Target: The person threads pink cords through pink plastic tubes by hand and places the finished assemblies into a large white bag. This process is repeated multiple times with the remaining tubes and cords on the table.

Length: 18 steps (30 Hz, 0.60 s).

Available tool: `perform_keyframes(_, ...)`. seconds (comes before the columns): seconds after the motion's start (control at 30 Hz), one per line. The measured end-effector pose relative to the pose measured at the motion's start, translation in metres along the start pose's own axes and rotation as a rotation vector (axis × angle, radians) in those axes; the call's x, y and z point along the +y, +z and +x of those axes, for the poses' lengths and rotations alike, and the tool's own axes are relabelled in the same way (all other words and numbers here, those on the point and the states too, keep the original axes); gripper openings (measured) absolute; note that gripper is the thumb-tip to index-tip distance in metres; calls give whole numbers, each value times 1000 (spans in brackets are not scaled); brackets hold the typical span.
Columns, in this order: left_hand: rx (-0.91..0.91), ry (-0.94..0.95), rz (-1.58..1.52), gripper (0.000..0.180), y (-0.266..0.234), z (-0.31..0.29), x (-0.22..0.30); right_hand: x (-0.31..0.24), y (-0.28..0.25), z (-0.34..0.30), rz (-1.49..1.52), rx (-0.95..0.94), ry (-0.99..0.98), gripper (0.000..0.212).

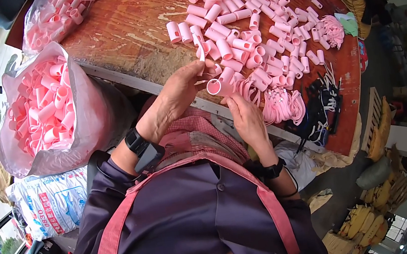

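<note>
Workshop scene, worn wooden table [138, 20] running from far left to near right, edge bowed by the lens. Far left on it: clear bag [55, 15] of pink tubes, top open. Nearer left, off the table edge: bigger plastic bag [90, 118] stuffed with the same pink tubes, resting on a white printed sack [50, 201].

Left hand [182, 90] is raised near the table edge, black wrist device [144, 149] on that forearm. Fingers pinch together on a thin pink strip [200, 47] that stands up from the fingertips. Right hand [244, 118] sits just right of and nearer than the left, black watch [273, 170] on the wrist. One pink tube [218, 87] sits between the two hands, open end facing the camera, touching the right fingertips; right fingers curl on it, grip closed as far as I can tell. Tube is over the table's near edge, just beside the loose pile.

Centre to right: loose tubes [249, 13] scattered over the table, dense, lying every way. Right of the hands: bundle of pink loops [280, 107] draped at the table edge. Beyond that, dark bundle with white cords [325, 102]. Far right of the pile: small pink frilly clump [333, 29], green packet [349, 23] beside it.

Near bottom: purple jacket [193, 229] with pink apron straps. Right background: yellow sacks [367, 218] on the floor.
</note>
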State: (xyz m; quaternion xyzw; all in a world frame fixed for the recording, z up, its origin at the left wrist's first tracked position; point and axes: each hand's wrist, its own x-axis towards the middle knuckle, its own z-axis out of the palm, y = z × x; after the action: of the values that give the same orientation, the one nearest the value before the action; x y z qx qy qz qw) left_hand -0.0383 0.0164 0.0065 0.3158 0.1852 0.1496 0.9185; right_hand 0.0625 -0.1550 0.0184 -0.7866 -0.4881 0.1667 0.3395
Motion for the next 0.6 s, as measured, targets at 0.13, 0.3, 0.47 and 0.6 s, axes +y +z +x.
perform_keyframes(0.13, -19, 6, 128, 26, 5, -3, -4, -10, 4, 4, -79, -25, 62, 25)
perform_keyframes(0.3, 44, 10, 110, 23, 10, -1, 0, -10, 7, 2, 14, -114, -6, 28)
perform_keyframes(0.47, 199, 137, 37, 25, 26, 4, -14, -19, 1, 0, 786, -502, 336, 29)
perform_keyframes(0.6, 189, 342, 211, 34, 24, 4, -16, -27, 3, -1, 1141, -624, 535, 29)
